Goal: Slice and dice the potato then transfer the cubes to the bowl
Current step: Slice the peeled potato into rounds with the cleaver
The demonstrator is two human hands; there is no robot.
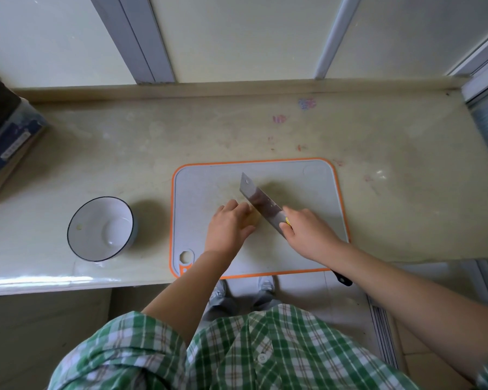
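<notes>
Left hand holds the potato, mostly hidden beneath it, on the cutting board; right hand grips the cleaver, blade apparently against the potato's right side; bowl stands further left

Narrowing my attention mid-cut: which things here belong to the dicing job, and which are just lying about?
In the job: potato, cleaver, cutting board, bowl, left hand, right hand.
Lying about: stacked boxes, far left.
</notes>
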